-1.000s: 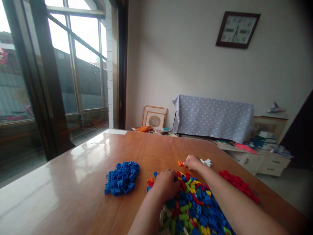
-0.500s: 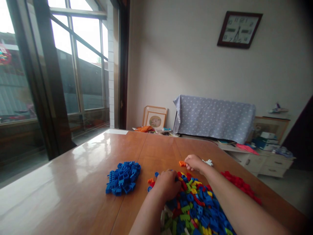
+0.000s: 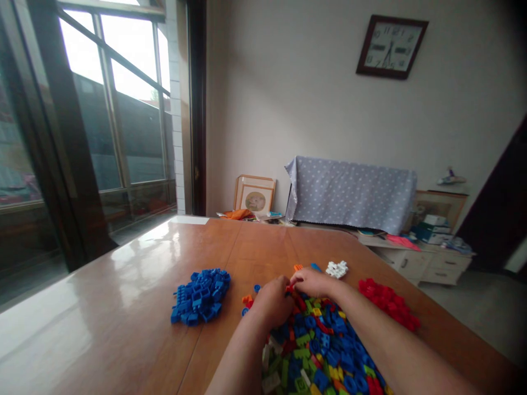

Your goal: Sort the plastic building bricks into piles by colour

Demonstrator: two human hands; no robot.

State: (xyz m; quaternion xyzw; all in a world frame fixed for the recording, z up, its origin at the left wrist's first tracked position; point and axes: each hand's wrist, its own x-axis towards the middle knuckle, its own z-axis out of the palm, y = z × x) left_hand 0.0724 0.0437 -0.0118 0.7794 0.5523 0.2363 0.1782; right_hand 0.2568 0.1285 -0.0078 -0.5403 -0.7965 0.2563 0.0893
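A big heap of mixed coloured bricks [image 3: 321,351] lies on the wooden table [image 3: 123,307] in front of me. My left hand [image 3: 272,300] rests curled on the heap's far left edge. My right hand [image 3: 310,281] is beside it at the far edge, fingers pinched together on a small red piece. The two hands nearly touch. A pile of blue bricks [image 3: 200,294] sits to the left. A pile of red bricks [image 3: 387,303] lies to the right. A few white bricks [image 3: 336,269] and an orange brick [image 3: 297,267] lie just beyond my hands.
Loose orange and blue pieces [image 3: 248,300] lie left of my left hand. Beyond the table stand a cloth-covered piece of furniture [image 3: 349,192], a low white cabinet [image 3: 428,263] and a framed picture [image 3: 254,196]. Large windows [image 3: 102,109] fill the left.
My right hand has drawn back from the orange brick to the heap's far edge, next to my left hand. The view has shifted slightly to the right.
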